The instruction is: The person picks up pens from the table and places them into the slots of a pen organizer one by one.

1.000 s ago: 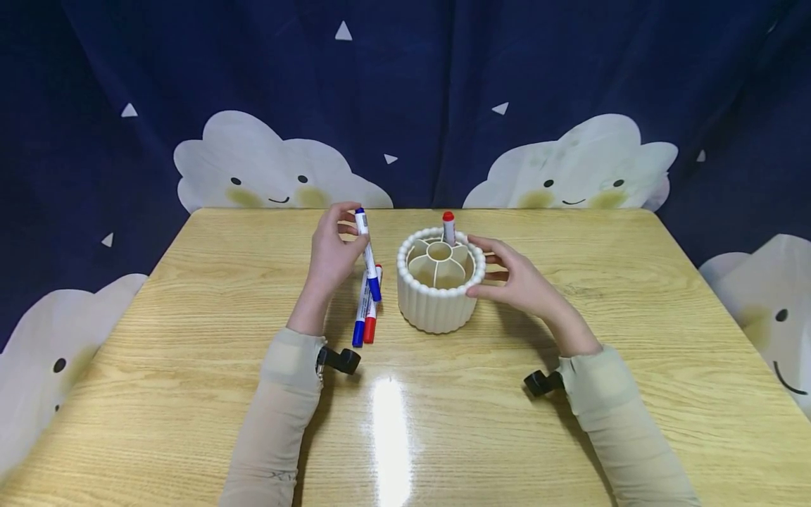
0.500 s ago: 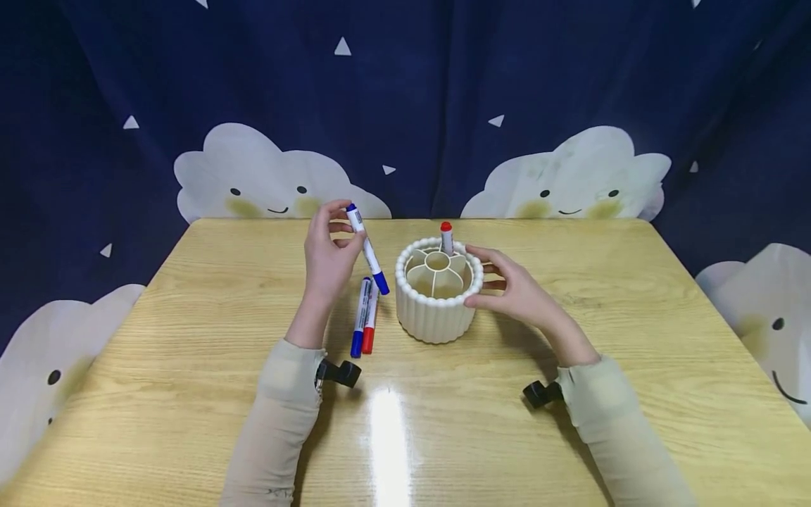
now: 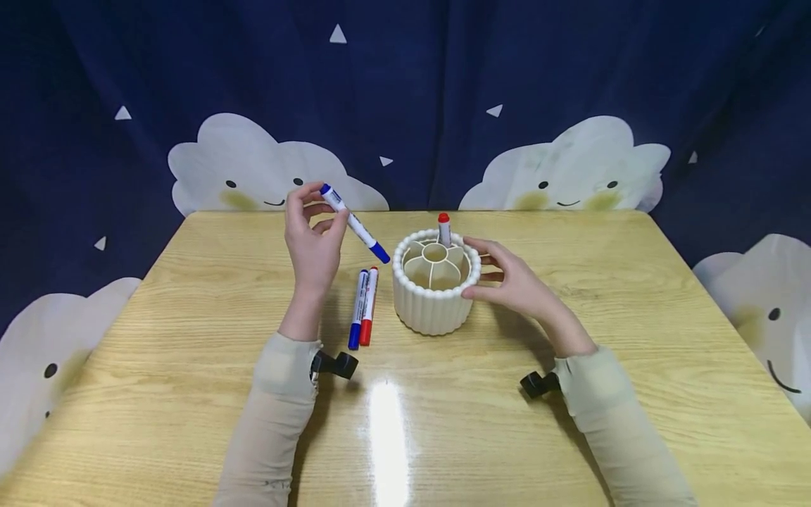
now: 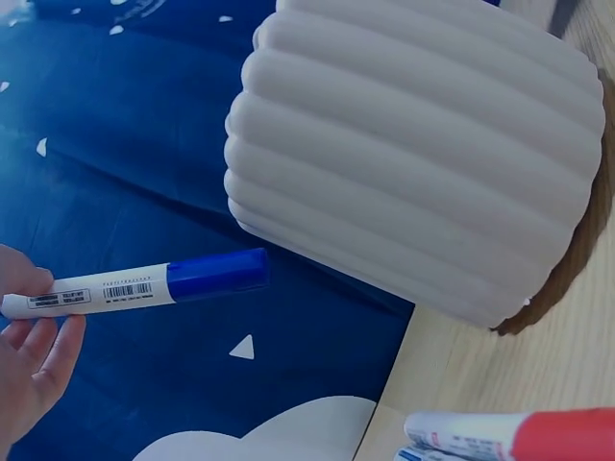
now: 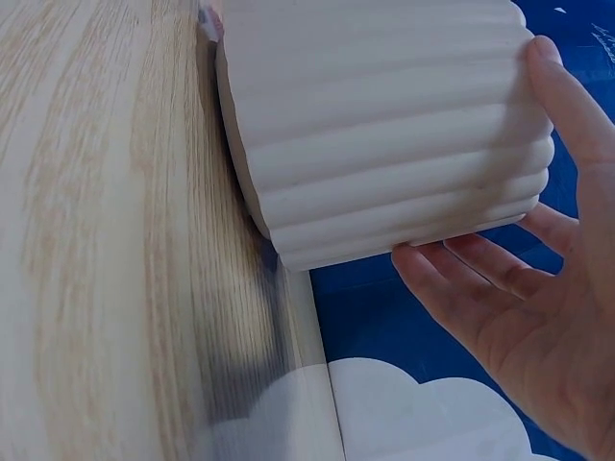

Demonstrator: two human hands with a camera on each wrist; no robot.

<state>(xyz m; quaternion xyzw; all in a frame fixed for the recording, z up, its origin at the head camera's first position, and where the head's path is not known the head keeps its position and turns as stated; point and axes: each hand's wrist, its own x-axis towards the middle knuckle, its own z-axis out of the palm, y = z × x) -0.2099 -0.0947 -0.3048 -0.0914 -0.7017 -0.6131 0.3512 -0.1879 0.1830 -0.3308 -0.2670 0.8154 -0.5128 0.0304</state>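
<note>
My left hand pinches a blue-capped marker above the table. The marker slants, its capped end low and close to the left rim of a cream pen holder. In the left wrist view the same marker shows its barcode, with fingertips at its other end. My right hand grips the holder's right side, thumb in front and fingers behind; the right wrist view shows its fingers against the ribbed wall. Inside, the holder is split into compartments around a central ring. A red-ended marker stands in a back compartment.
A second blue marker and a red marker lie side by side on the wooden table, left of the holder. Behind the table's far edge hangs a dark blue curtain with cloud prints.
My left hand has lifted its blue marker up and away from the two lying markers, and tilted its capped end toward the holder. The right hand keeps its grip on the holder.
</note>
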